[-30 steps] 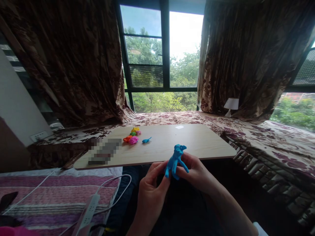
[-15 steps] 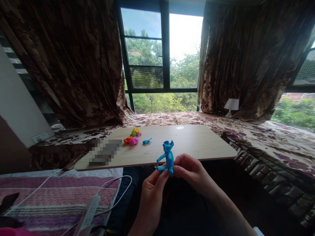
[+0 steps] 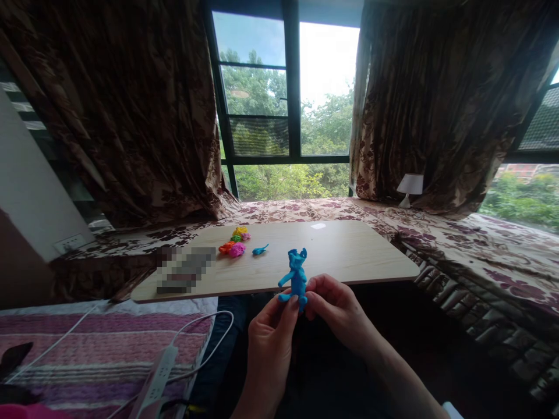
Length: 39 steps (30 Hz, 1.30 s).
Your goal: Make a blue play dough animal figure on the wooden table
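Note:
A small blue clay figure (image 3: 298,281) with ears, an arm and legs is held upright just off the front edge of the table (image 3: 340,250). My left hand (image 3: 273,334) pinches its lower body between thumb and fingers. At the figure's right side, the fingertips of my right hand (image 3: 334,299) are pinched together against it; its arm on that side is hidden by them. Beyond the figure, a loose piece of blue clay (image 3: 260,249) lies on the tabletop. To its left sit lumps of pink clay (image 3: 237,249), orange clay (image 3: 226,248), green clay (image 3: 236,238) and yellow clay (image 3: 240,231).
A pixelated flat object (image 3: 187,270) lies at the table's left end. On the striped bedding (image 3: 87,355) is a white power strip (image 3: 157,378) with looping cables. A small white lamp (image 3: 410,185) stands on the window seat, below the patterned curtains.
The blue figure has turned slightly and shifted a little left in my hands. My right fingers have moved slightly left along its side. The clay on the table stays put.

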Available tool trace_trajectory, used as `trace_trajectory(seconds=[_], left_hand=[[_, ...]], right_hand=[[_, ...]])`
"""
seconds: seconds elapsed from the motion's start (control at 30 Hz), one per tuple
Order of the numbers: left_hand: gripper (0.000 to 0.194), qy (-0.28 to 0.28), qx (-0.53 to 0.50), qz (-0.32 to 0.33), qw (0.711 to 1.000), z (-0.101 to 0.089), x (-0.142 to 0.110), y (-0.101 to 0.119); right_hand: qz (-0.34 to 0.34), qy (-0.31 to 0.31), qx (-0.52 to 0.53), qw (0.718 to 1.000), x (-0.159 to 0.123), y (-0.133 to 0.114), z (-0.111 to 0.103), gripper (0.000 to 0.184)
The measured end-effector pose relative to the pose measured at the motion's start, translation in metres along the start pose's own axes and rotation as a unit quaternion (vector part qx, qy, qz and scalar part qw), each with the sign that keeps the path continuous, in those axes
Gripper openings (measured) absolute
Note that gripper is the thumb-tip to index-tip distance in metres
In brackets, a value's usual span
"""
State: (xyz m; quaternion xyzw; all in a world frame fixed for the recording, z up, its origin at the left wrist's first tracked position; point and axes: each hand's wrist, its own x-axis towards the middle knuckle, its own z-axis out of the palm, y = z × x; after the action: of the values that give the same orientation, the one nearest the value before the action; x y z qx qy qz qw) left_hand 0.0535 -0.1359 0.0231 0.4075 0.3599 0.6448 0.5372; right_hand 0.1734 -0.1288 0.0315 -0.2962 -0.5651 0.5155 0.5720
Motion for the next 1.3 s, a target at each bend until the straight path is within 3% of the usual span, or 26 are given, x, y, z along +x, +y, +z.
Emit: trace_trajectory(seconds=[0.23,0.57,0.8,0.97,1.3], left_hand=[[0.026,0.025,0.019,-0.001,1.000,0.001,0.000,0.000],[0.027,-0.009,-0.009,0.009,1.000,0.003,-0.004,0.003],[0.032,-0.022,-0.072,-0.034,0.997,0.001,-0.002,0.006],[0.028,-0.047,-0.061,-0.039,0.996,0.000,-0.001,0.009],[0.021,-0.001,-0.016,0.009,1.000,0.001,-0.001,0.004]], right_hand=[[-0.008,-0.026,0.020,0.999,-0.003,0.001,0.000,0.022],[-0.030,-0.015,0.025,0.999,-0.002,0.003,-0.001,0.019],[-0.011,-0.011,-0.017,1.000,-0.003,-0.005,-0.014,0.024],[-0.011,-0.028,-0.037,0.999,0.000,-0.006,-0.007,0.027],[-0.024,-0.021,-0.012,0.999,-0.003,-0.002,-0.004,0.027]])
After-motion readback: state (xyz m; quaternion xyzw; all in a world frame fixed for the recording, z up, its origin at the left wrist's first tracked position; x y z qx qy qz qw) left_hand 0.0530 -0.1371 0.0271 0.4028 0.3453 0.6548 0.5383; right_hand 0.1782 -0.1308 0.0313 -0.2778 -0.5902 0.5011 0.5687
